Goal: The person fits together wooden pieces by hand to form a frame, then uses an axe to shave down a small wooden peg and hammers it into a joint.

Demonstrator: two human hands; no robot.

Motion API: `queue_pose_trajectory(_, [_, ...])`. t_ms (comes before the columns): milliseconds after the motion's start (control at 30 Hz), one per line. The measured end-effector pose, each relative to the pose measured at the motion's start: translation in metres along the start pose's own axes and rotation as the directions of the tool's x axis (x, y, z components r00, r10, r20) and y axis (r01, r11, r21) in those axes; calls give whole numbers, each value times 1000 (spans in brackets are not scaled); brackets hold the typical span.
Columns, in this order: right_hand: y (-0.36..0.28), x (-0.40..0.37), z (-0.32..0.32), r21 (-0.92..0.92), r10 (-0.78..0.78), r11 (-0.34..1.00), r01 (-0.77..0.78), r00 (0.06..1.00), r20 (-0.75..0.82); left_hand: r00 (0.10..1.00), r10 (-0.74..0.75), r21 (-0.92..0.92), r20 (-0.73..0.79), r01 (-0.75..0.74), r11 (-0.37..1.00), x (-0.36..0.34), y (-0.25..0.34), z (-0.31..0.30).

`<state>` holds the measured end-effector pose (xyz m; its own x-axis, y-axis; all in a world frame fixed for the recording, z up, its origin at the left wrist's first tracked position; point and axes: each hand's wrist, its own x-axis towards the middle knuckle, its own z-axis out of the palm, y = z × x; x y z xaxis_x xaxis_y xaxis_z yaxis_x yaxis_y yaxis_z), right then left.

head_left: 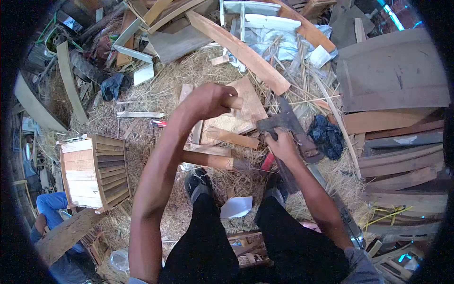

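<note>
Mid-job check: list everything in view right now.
wooden peg: one, pale brown, in left hand
bladed tool: one, dark grey, in right hand
long plank: one, tan, upper middle
slatted panel: one, brown, left
straw: bed, yellow, covering the ground
cloth: one, blue-black, right of the tool
white scrap: one, lower middle
other person: one, blue clothing, lower left
left hand: raised, gripping the peg
right hand: gripping the tool

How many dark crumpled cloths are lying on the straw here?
2. The left cloth lies at upper left on the straw; the right cloth lies just right of the axe held by the right hand. Others may be hidden under clutter.
</note>
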<state>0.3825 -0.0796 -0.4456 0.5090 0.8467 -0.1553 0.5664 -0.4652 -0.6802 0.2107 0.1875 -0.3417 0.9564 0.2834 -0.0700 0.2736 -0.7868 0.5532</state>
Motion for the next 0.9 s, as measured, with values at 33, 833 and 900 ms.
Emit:
queue_pose_trajectory(33, [5,-5,5,-47,15,999,-15,1000,-3,1000,-25,4,-6,25,1000,-3,3,-4])
queue_pose_trajectory(833, [-228,10,-121,107,-616,782,614,788,-22,912,-259,-931,-319,-251,264,-80,35,-21])
queue_pose_trajectory(900, [-229,10,-120,103,-616,783,614,788,-12,913,-262,-932,-312,-241,269,-82,34,-21])
